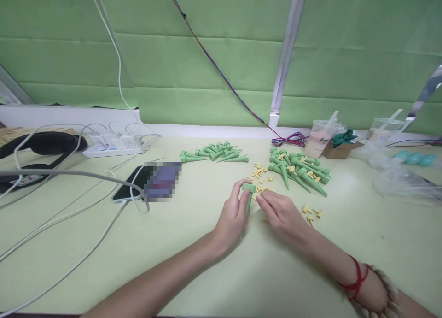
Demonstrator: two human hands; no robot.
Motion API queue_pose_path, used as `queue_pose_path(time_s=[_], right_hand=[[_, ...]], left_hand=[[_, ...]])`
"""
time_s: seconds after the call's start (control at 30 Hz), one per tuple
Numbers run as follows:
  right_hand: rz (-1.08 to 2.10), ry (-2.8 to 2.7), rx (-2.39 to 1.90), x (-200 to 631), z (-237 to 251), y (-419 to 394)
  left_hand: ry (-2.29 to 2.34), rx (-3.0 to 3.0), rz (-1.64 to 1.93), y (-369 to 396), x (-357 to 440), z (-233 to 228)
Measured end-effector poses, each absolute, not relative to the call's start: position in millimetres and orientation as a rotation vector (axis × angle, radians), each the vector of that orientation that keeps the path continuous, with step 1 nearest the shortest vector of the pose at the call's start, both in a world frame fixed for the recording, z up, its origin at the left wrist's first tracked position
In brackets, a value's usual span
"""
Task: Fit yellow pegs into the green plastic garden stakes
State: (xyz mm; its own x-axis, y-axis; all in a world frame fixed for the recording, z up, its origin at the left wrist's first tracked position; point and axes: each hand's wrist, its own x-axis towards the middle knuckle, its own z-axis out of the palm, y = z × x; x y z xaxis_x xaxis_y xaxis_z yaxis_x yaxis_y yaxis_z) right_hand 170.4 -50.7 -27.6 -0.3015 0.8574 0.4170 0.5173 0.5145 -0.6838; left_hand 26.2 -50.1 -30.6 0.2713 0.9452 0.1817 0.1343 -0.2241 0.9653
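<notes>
My left hand (pixel 230 216) is wrapped round a green plastic spike (pixel 248 188), its wide capped head up and its tapered tip pointing down. Just right of the spike, my right hand (pixel 281 212) is closed in a pinch on a small yellow plastic peg (pixel 254 198), mostly hidden by the fingers. Several loose yellow pegs (pixel 258 173) lie behind the hands, and a few more pegs (pixel 310 220) are right of my right hand. A heap of green spikes (pixel 300 166) with yellow pegs among them lies at the right. Another group of green spikes (pixel 216 152) lies farther back, left of centre.
Phones (pixel 129 184) and white cables (pixel 83 207) spread over the left side, with headphones (pixel 51 143) and a power strip (pixel 115 145) behind. A drink cup (pixel 316 140), a small cardboard box (pixel 340 150) and plastic bags (pixel 404 179) stand or lie at the right.
</notes>
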Motion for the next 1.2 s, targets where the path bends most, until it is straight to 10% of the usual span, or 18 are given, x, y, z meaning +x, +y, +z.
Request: queue_pose_path(time_s=[0.23, 0.6, 0.77, 1.0, 1.2], right_hand=[[1.903, -1.283, -0.963, 161, -19, -54], [0.438, -2.114, -1.202, 177, -23, -47], [0.635, -2.076, -1.081, 177, -26, -42], [1.914, -1.229, -0.809, 161, -25, -51], [1.217, -1.689, -1.127, 167, -22, -51]], left_hand=[[1.010, 1.826, 1.067, -51, 21, -37], [0.980, 1.335, 1.182, -54, 34, -17], [0.958, 1.359, 1.144, -56, 33, -21], [0.999, 1.714, 1.157, -47, 21, -31], [0.945, 1.469, 1.152, -50, 28, -25]])
